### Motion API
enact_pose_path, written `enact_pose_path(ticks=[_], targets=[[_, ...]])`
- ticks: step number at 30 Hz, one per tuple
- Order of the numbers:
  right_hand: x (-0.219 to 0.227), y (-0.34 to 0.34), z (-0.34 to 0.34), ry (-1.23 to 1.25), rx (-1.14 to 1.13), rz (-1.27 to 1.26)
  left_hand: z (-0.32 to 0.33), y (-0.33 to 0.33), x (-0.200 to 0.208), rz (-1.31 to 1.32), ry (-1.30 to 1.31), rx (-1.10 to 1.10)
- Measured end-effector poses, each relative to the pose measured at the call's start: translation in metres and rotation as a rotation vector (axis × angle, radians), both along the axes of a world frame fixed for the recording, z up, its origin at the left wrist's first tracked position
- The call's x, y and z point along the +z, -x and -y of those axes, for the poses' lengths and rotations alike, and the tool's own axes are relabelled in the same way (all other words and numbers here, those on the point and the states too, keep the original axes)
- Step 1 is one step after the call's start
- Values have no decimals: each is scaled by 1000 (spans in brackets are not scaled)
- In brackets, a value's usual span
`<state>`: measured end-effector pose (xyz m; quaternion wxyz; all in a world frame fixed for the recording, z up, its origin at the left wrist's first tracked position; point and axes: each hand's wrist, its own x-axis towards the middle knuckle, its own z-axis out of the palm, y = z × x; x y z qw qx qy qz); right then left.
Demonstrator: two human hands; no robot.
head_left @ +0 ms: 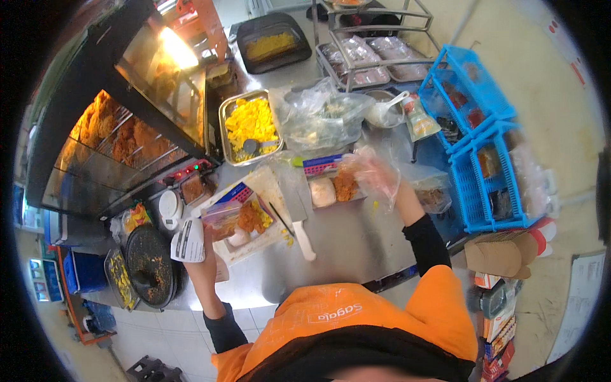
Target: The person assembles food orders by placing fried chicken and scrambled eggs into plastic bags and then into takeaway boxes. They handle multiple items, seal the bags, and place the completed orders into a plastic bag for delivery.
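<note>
My right hand (377, 173), in a clear plastic glove and slightly blurred, has its fingers closed at a piece of fried chicken (345, 186). The chicken lies in an open meal box (323, 167) beside a mound of white rice (323, 191). My left hand (208, 240) is closed on a white printed paper slip (188, 241), by the near left side of a second open box (237, 193). That box holds rice, fried chicken and yellow bits. Part of the left hand's fingers is hidden. Between the boxes a cleaver (296, 210) lies on the white cutting board (258, 181).
A steel tray (224, 145) of yellow food and a plastic bag (321, 121) stand behind the boxes. The lit warmer (137, 121) fills the left. Blue baskets (463, 197) line the right. A round black pan (151, 266) sits at near left, beside a white container (170, 205).
</note>
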<state>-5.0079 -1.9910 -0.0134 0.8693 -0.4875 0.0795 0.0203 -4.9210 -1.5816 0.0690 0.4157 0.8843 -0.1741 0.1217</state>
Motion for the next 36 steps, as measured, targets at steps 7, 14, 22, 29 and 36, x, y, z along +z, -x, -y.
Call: enact_pose_path(ticks=[7, 14, 22, 29, 36], targets=[[-109, 6, -14, 705, 106, -301, -101, 8, -95, 83, -324, 42], [-117, -1, -57, 1429, -256, -557, -72, -7, -188, -301, 166, 191], [-111, 26, -195, 1224, -803, -27, -70, -14, -227, -262, -12, 258], [-110, -80, -318, 1744, 235, 516, -85, -19, -208, -342, 86, 160], [-36, -150, -135, 1656, -472, 326, -142, 7, -195, -907, 848, 196]])
